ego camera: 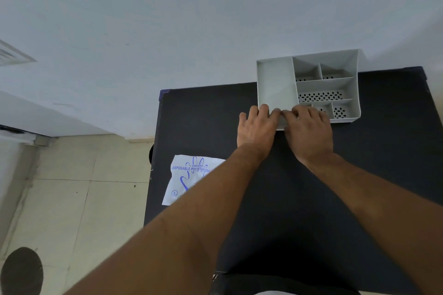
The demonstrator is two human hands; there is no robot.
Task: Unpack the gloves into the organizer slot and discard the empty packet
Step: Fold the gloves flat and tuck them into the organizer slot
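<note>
So both hands are at the near rim of the grey organizer on the black table. Left hand and right hand meet at the big left slot, fingers curled together, but honestly can't tell what either grip pinches. The glove packet lies flat near the table's left edge, partly under the left forearm.

A plain room: bare white wall, tiled floor, black table.
</note>
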